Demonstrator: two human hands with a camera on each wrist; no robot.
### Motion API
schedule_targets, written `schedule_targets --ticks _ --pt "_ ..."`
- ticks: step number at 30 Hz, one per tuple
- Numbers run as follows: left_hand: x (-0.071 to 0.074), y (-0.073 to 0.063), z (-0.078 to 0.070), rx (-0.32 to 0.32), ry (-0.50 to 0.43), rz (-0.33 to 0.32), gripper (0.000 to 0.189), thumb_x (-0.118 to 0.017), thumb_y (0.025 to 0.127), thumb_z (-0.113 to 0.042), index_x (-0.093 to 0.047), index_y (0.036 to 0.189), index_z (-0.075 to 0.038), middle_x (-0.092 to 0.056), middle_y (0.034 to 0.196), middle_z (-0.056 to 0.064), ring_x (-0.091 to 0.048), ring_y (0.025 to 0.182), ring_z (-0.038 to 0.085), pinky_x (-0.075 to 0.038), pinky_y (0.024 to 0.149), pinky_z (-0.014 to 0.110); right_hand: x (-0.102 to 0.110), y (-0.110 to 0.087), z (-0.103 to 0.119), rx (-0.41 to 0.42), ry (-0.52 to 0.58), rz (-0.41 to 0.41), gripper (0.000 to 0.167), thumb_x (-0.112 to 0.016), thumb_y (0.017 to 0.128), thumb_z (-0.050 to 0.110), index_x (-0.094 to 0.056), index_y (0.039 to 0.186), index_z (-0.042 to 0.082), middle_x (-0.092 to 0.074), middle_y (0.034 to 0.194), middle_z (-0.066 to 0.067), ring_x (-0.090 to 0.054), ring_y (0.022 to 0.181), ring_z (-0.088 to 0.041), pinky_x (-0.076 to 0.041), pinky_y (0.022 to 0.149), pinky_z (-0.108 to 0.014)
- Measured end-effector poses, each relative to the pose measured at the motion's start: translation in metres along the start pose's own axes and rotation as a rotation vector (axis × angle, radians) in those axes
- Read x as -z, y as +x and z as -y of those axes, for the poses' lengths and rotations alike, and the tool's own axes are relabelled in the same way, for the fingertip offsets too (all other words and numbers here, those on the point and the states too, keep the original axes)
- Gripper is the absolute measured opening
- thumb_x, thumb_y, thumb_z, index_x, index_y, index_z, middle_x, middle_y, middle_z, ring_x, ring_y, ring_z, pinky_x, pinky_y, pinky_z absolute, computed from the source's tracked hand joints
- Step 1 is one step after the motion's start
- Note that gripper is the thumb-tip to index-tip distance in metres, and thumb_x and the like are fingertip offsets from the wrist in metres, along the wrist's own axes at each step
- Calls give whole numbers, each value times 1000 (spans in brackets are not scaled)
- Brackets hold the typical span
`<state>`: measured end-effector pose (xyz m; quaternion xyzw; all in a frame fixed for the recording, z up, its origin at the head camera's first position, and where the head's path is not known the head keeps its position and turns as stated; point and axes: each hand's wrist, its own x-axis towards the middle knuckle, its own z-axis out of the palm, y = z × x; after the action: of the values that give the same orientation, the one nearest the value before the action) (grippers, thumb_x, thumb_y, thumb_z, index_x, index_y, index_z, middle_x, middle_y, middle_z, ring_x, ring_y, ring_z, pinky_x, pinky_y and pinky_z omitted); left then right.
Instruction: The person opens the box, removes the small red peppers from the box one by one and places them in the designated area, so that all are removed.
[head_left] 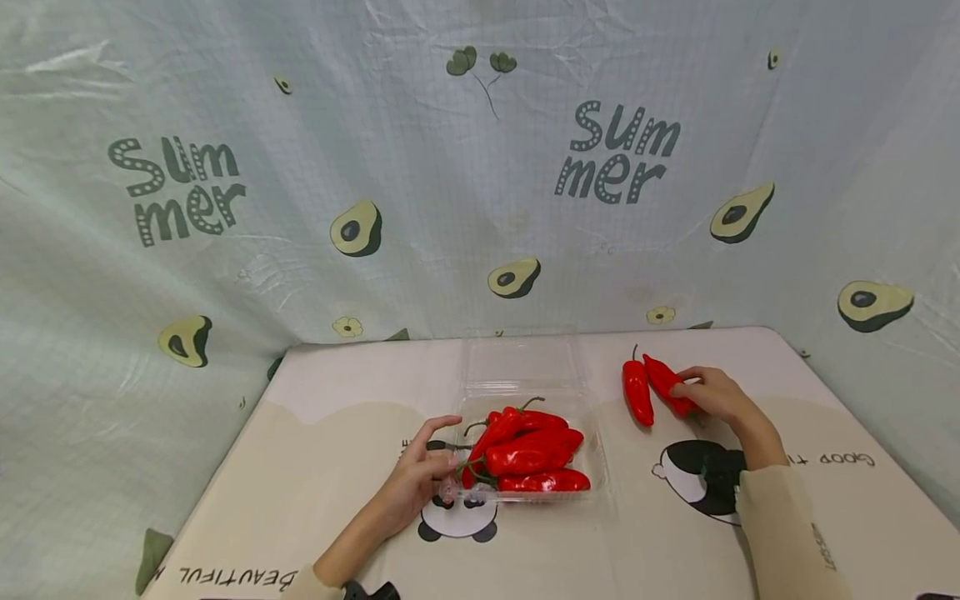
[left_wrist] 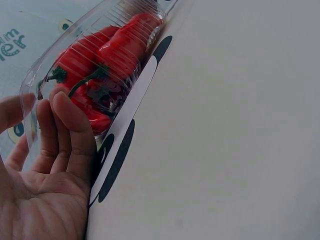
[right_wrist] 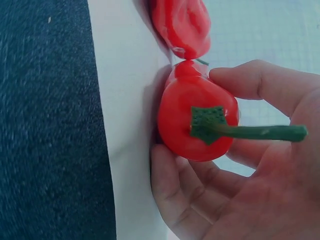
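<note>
On the table's right side, my right hand (head_left: 712, 393) grips a red chili pepper (head_left: 666, 385) with thumb and fingers around it. Its green stem (right_wrist: 250, 132) points toward my palm in the right wrist view. A second red chili pepper (head_left: 637, 392) lies just left of it on the table. Several more glossy red peppers (head_left: 528, 454) fill a clear plastic container (head_left: 600, 467), whose lid (head_left: 521, 362) is folded back behind it. My left hand (head_left: 408, 487) touches the container's left side, its fingers (left_wrist: 75, 117) relaxed against the outer wall.
A light tablecloth (head_left: 322, 500) printed with pandas and lettering covers the table. Behind and along the sides hangs a pale curtain (head_left: 450, 167) with avocado prints. In the right wrist view a dark blue textured surface (right_wrist: 50, 125) lies beyond the table's edge.
</note>
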<state>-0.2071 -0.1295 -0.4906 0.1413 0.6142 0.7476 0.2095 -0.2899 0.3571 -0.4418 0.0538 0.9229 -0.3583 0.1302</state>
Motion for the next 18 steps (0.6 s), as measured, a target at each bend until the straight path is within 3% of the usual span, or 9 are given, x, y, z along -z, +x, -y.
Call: schedule_targets --ticks 18 --pt "0 0 -1 -4 -7 -3 63 -51 102 -8 -22 158 -9 -63 73 -10 -57 65 5 -51 68 25 0 2 2 -12 -37 -12 64 -60 97 25 -39 144 -14 -47 135 -41 -54 113 -48 -62 86 -46"
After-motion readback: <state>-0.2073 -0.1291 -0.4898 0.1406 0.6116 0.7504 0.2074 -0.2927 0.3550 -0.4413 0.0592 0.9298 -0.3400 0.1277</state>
